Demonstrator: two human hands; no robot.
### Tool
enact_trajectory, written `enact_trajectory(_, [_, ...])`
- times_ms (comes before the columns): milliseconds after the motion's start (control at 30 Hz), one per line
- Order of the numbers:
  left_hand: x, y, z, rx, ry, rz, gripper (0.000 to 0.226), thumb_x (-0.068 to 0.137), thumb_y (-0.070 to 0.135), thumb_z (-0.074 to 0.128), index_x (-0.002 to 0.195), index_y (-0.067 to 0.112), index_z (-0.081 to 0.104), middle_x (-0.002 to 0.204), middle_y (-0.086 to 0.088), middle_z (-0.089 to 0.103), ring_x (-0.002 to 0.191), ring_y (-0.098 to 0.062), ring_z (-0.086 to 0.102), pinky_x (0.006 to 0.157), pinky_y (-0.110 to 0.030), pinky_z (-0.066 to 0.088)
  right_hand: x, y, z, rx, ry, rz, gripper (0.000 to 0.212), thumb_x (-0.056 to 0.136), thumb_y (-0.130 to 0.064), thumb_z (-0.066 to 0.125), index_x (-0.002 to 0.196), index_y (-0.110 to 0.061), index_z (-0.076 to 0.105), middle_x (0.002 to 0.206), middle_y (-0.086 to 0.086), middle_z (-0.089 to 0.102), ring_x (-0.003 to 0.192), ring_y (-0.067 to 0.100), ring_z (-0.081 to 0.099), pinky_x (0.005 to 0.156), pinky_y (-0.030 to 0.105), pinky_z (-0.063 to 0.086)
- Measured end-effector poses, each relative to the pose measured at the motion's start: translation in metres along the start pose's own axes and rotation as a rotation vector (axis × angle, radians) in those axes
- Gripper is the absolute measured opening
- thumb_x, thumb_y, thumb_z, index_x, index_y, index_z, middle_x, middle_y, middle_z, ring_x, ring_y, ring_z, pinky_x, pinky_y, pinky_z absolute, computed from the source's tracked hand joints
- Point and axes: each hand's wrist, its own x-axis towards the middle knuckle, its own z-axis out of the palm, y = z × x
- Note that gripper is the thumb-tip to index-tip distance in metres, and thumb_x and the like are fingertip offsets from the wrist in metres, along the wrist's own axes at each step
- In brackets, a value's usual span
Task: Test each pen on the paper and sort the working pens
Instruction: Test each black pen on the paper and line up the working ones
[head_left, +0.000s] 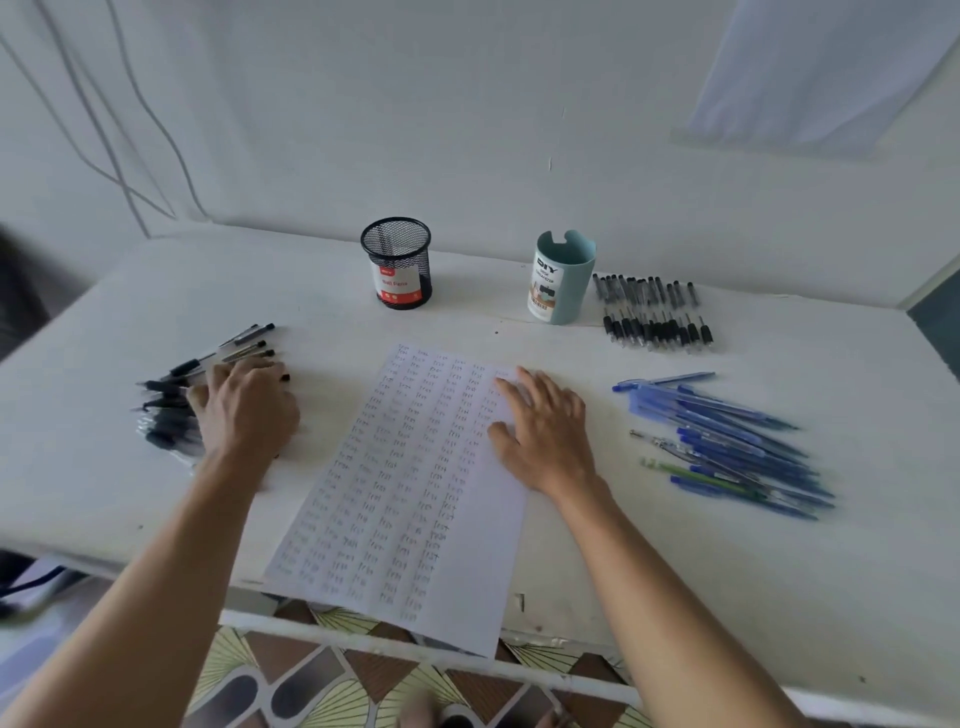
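head camera, looking down at a white table (779, 597) against a white wall.

one sheet of paper (483, 545) lies in the middle, slanted. its near corner hangs over the table's front edge. it is covered in columns of small handwritten marks, too blurred to read.

two hands are in view. the right hand (545, 431) rests palm down on the upper right part of the paper, fingers straight and relaxed, holding nothing. the left hand (244, 410) lies palm down on a loose pile of black pens (171, 395) at the left of the table. its fingers bend over the pens, but blur hides whether they grasp one.

there are three groups of pens. besides that left pile, a tidy row of black pens (654, 317) lies at the back right, and a fanned heap of blue pens (737, 441) lies at the right with one green pen (691, 475) among them. each group holds roughly a dozen, overlapping too much for an exact count.

two cups stand upright at the back, well apart: one black mesh cup (397, 262) with a red and white label, and one teal cup (563, 278) just beside the black row.
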Motion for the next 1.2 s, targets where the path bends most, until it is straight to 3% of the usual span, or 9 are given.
enact_trajectory(133, [-0.003, -0.004, -0.003, -0.045, 0.054, 0.04, 0.028, 0.094, 0.01, 0.059, 0.119, 0.012, 0.073, 0.13, -0.014, 0.066, 0.123, -0.037, 0.045, 0.098, -0.048, 0.032, -0.004, -0.001, -0.003, 0.025, -0.011, -0.006, 0.075, 0.081, -0.045, 0.026, 0.154, -0.031, 0.033, 0.165, 0.0, 0.02, 0.151, 0.018, 0.013, 0.118, 0.043, 0.009])
enact_trajectory(400, [0.001, -0.001, -0.004, 0.027, -0.031, 0.127, 0.024, 0.097, 0.012, 0.059, 0.116, 0.016, 0.073, 0.134, -0.013, 0.056, 0.13, -0.036, 0.037, 0.105, -0.053, 0.027, -0.008, -0.002, -0.007, 0.028, -0.02, -0.005, 0.074, 0.079, -0.049, 0.031, 0.152, -0.036, 0.035, 0.164, -0.002, 0.021, 0.149, 0.016, 0.015, 0.117, 0.042, 0.01])
enact_trajectory(500, [0.005, 0.001, -0.002, -0.037, 0.07, 0.185, 0.015, 0.095, 0.014, 0.065, 0.107, 0.013, 0.074, 0.126, -0.011, 0.06, 0.124, -0.036, 0.041, 0.103, -0.052, 0.029, -0.009, -0.001, -0.006, 0.019, -0.029, -0.004, 0.074, 0.079, -0.052, 0.031, 0.152, -0.039, 0.034, 0.164, -0.004, 0.02, 0.149, 0.016, 0.016, 0.117, 0.043, 0.011])
enact_trajectory(633, [0.003, 0.018, -0.005, -0.311, 0.402, 0.512, 0.016, 0.098, 0.007, 0.059, 0.112, -0.001, 0.063, 0.12, -0.021, 0.066, 0.124, -0.04, 0.053, 0.101, -0.05, 0.042, -0.013, 0.0, -0.004, -0.023, -0.03, 0.004, 0.074, 0.078, -0.06, 0.028, 0.149, -0.042, 0.035, 0.163, -0.007, 0.022, 0.147, 0.016, 0.017, 0.114, 0.045, 0.014])
enact_trajectory(733, [-0.013, 0.045, -0.017, -0.58, 0.439, 0.62, 0.017, 0.106, 0.009, 0.045, 0.12, 0.001, 0.044, 0.121, -0.02, 0.067, 0.093, -0.031, 0.07, 0.082, -0.035, 0.052, -0.015, -0.001, -0.001, -0.047, -0.015, -0.004, 0.083, 0.072, -0.071, 0.016, 0.148, -0.043, 0.035, 0.161, -0.008, 0.025, 0.144, 0.016, 0.02, 0.11, 0.045, 0.017])
enact_trajectory(800, [-0.025, 0.066, -0.026, -0.737, 0.414, 0.574, 0.009, 0.108, 0.011, 0.034, 0.117, 0.013, 0.037, 0.098, -0.011, 0.07, 0.067, -0.016, 0.064, 0.065, -0.021, 0.046, -0.017, -0.002, -0.002, -0.013, -0.013, -0.005, 0.087, 0.071, -0.075, 0.011, 0.148, -0.042, 0.034, 0.16, -0.008, 0.024, 0.144, 0.016, 0.02, 0.109, 0.045, 0.015])
enact_trajectory(933, [-0.04, 0.108, -0.038, -1.369, 0.069, 0.231, 0.023, 0.11, 0.024, 0.03, 0.097, 0.023, 0.049, 0.063, 0.004, 0.036, 0.046, -0.007, 0.031, 0.045, -0.019, 0.029, -0.02, 0.002, -0.008, 0.067, -0.013, -0.002, 0.086, 0.076, -0.071, 0.01, 0.153, -0.036, 0.027, 0.165, -0.005, 0.014, 0.15, 0.015, 0.009, 0.116, 0.046, 0.006])
enact_trajectory(1033, [-0.04, 0.121, -0.034, -1.582, -0.142, 0.12, 0.043, 0.104, 0.034, 0.036, 0.072, 0.013, 0.055, 0.053, 0.004, 0.027, 0.044, -0.008, 0.017, 0.042, -0.02, 0.014, -0.022, 0.011, -0.01, 0.072, -0.013, -0.02, 0.09, 0.076, -0.069, 0.008, 0.156, -0.03, 0.023, 0.167, -0.002, 0.009, 0.153, 0.016, 0.0, 0.121, 0.042, 0.004])
enact_trajectory(1200, [-0.038, 0.139, -0.033, -1.813, -0.262, -0.087, 0.018, 0.075, 0.024, 0.046, 0.064, 0.014, 0.058, 0.051, 0.002, 0.028, 0.042, -0.011, 0.014, 0.046, -0.024, 0.008, -0.029, 0.022, -0.003, 0.017, 0.003, -0.055, 0.085, 0.083, -0.063, 0.008, 0.157, -0.024, 0.021, 0.167, 0.003, 0.011, 0.154, 0.021, 0.001, 0.124, 0.04, 0.004])
